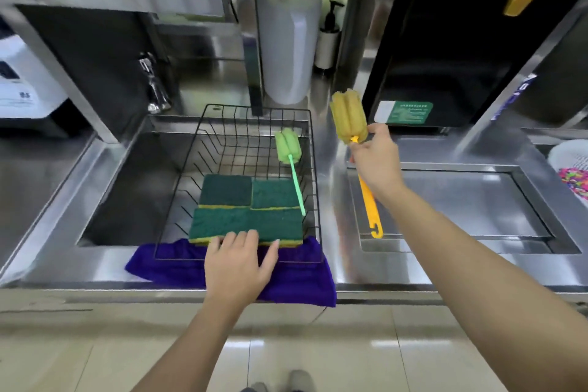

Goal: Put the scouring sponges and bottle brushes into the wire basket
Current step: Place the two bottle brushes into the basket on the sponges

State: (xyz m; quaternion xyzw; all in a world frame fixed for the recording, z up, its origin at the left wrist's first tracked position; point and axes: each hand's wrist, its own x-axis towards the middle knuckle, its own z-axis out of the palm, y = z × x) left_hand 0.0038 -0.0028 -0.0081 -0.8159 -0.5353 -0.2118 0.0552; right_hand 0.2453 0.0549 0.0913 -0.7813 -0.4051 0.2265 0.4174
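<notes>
Steel sink (pixel 105 188) at left, black wire basket (pixel 313 169) set in it over a purple cloth (pixel 165 261). Three green sponges (pixel 246 224) flat on the basket floor: two side by side at the back, one long one across the front. Left hand (pixel 237 266) palm down on the cloth at the basket's near rim, fingers spread and loose, tips touching the front sponge's edge, gripping nothing. Green brush (pixel 288 146) inside the basket along its right side, foam head up against the back wall, handle slanting down to the sponges. Just right of the basket, right hand (pixel 377 162) raised above the counter (pixel 413 267), fingers clamped on the yellow brush (pixel 346 116) just below its foam head, head up, hooked handle hanging down.
</notes>
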